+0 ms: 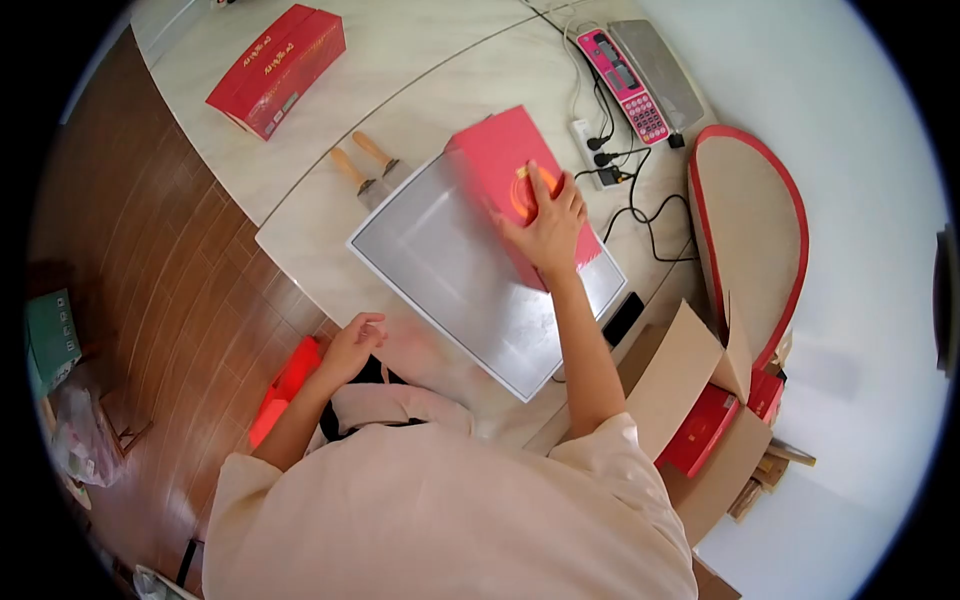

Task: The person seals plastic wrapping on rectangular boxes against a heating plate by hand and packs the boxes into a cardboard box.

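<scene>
A red box (495,150) with a gold-orange round emblem lies on a flat grey panel with a white rim (430,270). My right hand (545,225) spans the top of this box, thumb at one long edge and fingers toward the other. The box's outline is slightly blurred. Low on the left, my left hand (355,345) hovers near my lap by the table's edge, fingers loosely bent and apart, with nothing in them. Behind the left forearm is a bright red-orange item (290,380), partly hidden.
Two wooden-handled scrapers (350,168) lie beyond the panel. Another red box (280,70) stands far left. A power strip (598,155) with cables and a pink keypad device (625,85) are at the back right. An open cardboard carton (670,370) holds red boxes, near a black phone-like object (623,320).
</scene>
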`<move>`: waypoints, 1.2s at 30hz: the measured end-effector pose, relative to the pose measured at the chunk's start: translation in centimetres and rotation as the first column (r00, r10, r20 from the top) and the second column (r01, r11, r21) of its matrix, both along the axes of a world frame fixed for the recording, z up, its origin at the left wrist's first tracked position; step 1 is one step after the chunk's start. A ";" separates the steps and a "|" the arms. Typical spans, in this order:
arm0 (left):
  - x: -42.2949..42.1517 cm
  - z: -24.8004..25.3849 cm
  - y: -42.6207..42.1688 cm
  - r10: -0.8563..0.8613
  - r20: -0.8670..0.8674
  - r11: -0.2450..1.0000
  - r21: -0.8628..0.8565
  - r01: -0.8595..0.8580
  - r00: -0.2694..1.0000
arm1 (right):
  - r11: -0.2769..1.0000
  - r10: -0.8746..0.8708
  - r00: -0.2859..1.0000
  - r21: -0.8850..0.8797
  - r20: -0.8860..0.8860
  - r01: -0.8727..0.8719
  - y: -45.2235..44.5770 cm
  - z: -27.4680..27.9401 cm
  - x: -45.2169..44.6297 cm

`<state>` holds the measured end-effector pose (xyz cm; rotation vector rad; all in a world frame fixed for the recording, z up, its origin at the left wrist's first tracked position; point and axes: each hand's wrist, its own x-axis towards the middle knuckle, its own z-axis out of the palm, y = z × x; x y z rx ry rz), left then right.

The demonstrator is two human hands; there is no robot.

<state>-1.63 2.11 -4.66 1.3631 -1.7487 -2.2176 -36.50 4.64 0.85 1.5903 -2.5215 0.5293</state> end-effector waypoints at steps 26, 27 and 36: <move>1.8 1.7 0.8 -0.139 -0.111 0.989 -0.065 0.133 0.984 | 0.962 -0.150 0.982 0.248 0.115 0.118 17.6 3.8 15.4; 1.6 1.6 0.6 -0.140 -0.124 0.988 -0.087 0.130 0.982 | 0.964 -0.154 0.975 0.243 0.159 0.112 18.0 3.7 15.8; -1.4 7.1 -0.7 -0.089 -0.318 0.996 -0.042 0.079 0.944 | 0.881 0.152 -0.358 0.037 0.921 0.471 22.4 6.5 15.9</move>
